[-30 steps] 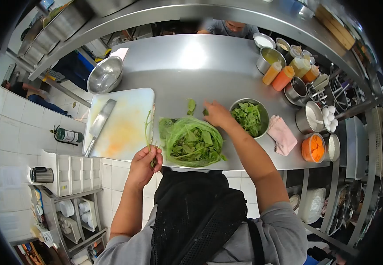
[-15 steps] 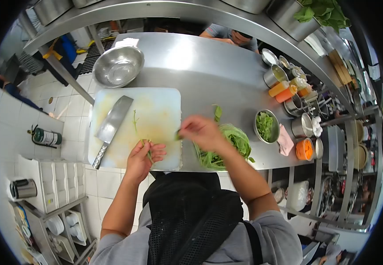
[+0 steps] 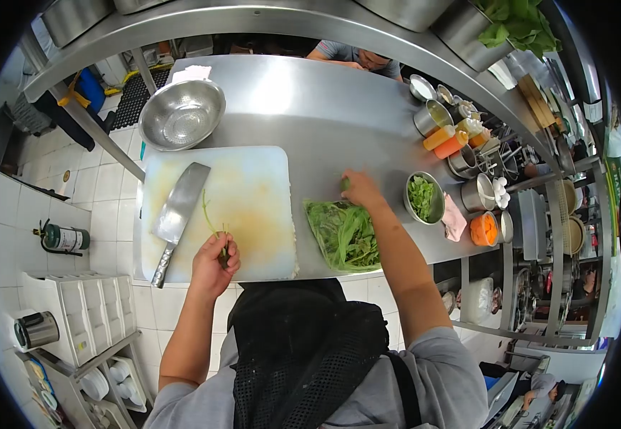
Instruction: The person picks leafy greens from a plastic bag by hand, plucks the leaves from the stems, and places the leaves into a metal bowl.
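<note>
My left hand (image 3: 216,259) is closed around thin green stems (image 3: 207,209) over the front of the white cutting board (image 3: 260,171). Left of it on the board lies a cleaver (image 3: 182,204), its patterned handle towards me. To the right, my right hand (image 3: 363,190) is at a green leaf (image 3: 345,184), fingers closed on it just above the steel table. In front of that hand sits a clear plastic bag (image 3: 318,214) filled with leafy greens (image 3: 350,239). A small metal bowl (image 3: 409,207) of picked leaves (image 3: 422,197) stands right of the right hand.
A large steel bowl (image 3: 182,114) stands behind the board. Along the right side are squeeze bottles (image 3: 445,143), metal pots (image 3: 476,191), a pink cloth (image 3: 454,220) and an orange-filled container (image 3: 483,229). A shelf rail (image 3: 253,21) crosses overhead; another person (image 3: 360,56) is beyond the table.
My right hand has moved right and away from me, from the board's edge to the leaf behind the bag. My left fingers have closed more tightly round the stems. The view has shifted slightly.
</note>
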`<state>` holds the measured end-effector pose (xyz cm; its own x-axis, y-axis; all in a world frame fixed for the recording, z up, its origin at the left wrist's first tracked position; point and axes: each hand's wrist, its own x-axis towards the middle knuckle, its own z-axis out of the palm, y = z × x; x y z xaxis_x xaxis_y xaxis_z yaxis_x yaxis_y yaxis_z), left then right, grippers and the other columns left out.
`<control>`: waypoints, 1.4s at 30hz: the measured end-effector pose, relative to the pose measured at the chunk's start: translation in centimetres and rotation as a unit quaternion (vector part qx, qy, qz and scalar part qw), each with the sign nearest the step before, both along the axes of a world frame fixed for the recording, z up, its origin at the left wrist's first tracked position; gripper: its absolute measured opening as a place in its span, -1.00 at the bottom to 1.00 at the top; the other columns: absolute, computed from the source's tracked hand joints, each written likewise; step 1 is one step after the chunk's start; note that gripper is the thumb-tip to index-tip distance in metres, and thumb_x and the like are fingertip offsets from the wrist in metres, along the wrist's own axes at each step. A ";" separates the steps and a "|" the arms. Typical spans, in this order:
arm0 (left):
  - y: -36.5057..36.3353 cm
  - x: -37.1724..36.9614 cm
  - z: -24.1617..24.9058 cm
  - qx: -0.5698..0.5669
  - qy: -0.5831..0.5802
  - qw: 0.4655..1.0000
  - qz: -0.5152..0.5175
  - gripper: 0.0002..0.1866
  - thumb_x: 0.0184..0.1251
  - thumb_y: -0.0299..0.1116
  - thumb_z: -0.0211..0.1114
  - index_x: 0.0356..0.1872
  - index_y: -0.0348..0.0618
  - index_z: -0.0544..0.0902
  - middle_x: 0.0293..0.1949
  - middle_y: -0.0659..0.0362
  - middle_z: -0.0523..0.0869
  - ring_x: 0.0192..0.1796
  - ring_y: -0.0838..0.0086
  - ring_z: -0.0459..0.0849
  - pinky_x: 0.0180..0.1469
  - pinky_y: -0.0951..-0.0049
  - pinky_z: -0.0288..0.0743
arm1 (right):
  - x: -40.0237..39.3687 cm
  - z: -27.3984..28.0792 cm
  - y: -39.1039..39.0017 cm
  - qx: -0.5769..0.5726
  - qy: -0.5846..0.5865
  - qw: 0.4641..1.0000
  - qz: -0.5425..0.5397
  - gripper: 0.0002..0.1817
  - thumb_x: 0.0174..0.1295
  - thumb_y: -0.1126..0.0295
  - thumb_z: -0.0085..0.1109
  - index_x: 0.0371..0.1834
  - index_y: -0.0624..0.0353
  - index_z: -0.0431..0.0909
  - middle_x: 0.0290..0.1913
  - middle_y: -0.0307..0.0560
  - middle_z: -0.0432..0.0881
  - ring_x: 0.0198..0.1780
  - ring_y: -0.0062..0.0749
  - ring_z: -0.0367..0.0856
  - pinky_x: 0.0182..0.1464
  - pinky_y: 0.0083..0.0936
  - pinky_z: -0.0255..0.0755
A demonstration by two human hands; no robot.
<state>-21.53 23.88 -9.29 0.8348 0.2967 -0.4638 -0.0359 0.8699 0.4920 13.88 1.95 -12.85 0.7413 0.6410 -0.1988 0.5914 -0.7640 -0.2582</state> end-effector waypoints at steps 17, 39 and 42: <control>1.3 6.6 3.0 0.109 -0.008 0.993 -0.038 -0.76 0.51 -0.16 0.10 -0.31 -0.09 0.47 -0.61 0.32 0.37 -0.64 0.64 0.26 -0.63 0.63 0.07 | -7.7 10.5 5.7 0.458 0.472 0.753 0.017 -0.86 0.17 0.66 0.19 -0.23 0.25 0.52 -0.24 -0.15 0.64 -0.20 -0.44 0.66 -0.12 -0.47 0.58; 33.1 -10.4 -7.1 0.522 0.471 0.708 0.071 -0.38 0.31 0.04 0.19 0.07 -0.42 0.60 0.07 -0.20 0.64 0.15 0.13 0.61 0.17 0.27 0.46 | 7.1 2.5 -17.3 0.121 -0.267 0.942 -0.161 -0.69 0.13 0.34 0.19 -0.09 0.26 0.60 -0.16 0.23 0.66 -0.08 0.17 0.60 0.03 -0.10 0.43; 34.6 -10.4 -6.4 0.507 0.465 0.718 0.107 -0.18 0.32 0.18 0.14 0.24 -0.51 0.43 0.28 -0.26 0.44 0.39 0.06 0.37 0.39 0.22 0.25 | 5.6 4.4 -15.7 0.185 -0.265 0.937 -0.129 -0.69 0.16 0.38 0.18 -0.05 0.27 0.57 -0.13 0.18 0.65 -0.04 0.10 0.59 0.06 -0.12 0.42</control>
<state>-31.92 58.47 -15.68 0.1890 0.9505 -0.2464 0.6394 0.0713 0.7655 19.52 -13.78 -8.48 0.8130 0.3785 0.4424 0.5190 -0.8155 -0.2561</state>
